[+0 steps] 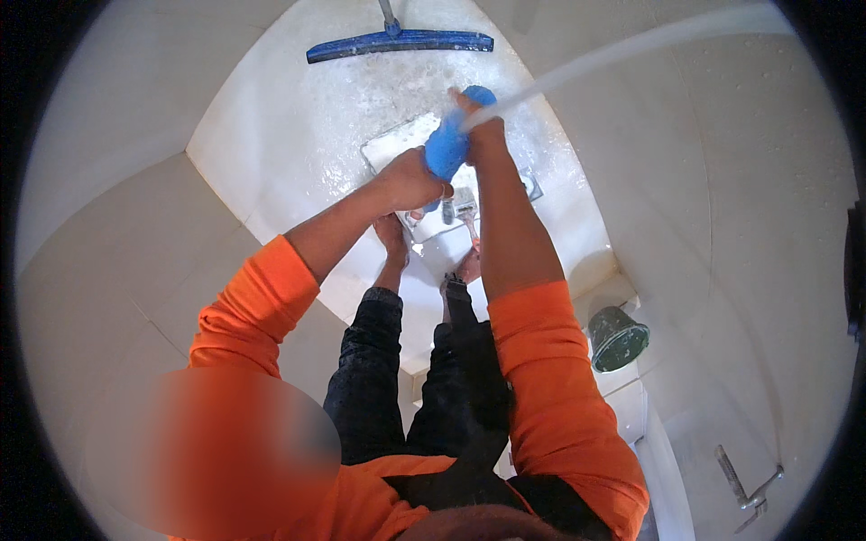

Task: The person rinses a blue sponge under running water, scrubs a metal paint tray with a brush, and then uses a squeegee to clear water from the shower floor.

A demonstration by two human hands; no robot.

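A long blue soft roll [445, 153] slants between my hands above the wet floor; its exact kind is unclear. My left hand [410, 183] is closed around its lower end. My right hand [485, 131] grips it near the upper end. A pale, blurred band [631, 43] arcs from the upper right to my right hand; I cannot tell whether it is water or a hose. Under my hands, a paintbrush [465, 209] rests with a second brush [447, 210] beside it. They lie over a white square slab [383, 142] on the floor, partly hidden by my arms.
A blue floor squeegee [400, 42] lies at the far side. My bare feet stand at the slab's near edge. To the right are a floor drain [532, 187], a dark green bucket [618, 340] and a wall tap [753, 491]. Tiled walls close in on both sides.
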